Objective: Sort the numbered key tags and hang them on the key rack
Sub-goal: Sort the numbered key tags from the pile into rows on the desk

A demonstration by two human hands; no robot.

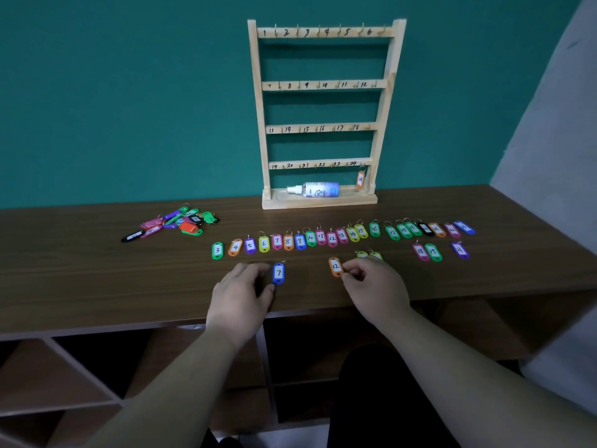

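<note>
Here, the left grip [240, 299], a bare hand in the lower middle of the frame, pinches the blue plastic key tag marked 7 [278, 273] between its thumb and a finger. That tag lies flat on the dark brown wooden table [97, 270]. Just to the right, the right grip [374, 286], the other bare hand, pinches the bottom end of the orange plastic key tag marked 12 [336, 266], which also lies on the table. Two yellow key tags [368, 254] peek out just behind the right grip. Above the hands, a long row of coloured key tags [323, 237] runs across the middle of the frame, from a green 3 on the left up to a blue one on the far right. Under the right end of the row lie a pink tag marked 18 [420, 251], a green tag marked 19 [433, 252] and a purple tag [460, 249] whose number I cannot read. A messy pile of key tags [181, 221] sits on the table at the middle left. The tall light wooden key rack [326, 84] stands at the back of the table against the teal wall [129, 92], with hooks numbered 1 to 24. One small orange tag marked 24 [360, 180] hangs at the rack's lower right. A white spray bottle [318, 190] lies on its side in the rack's bottom tray.
</note>
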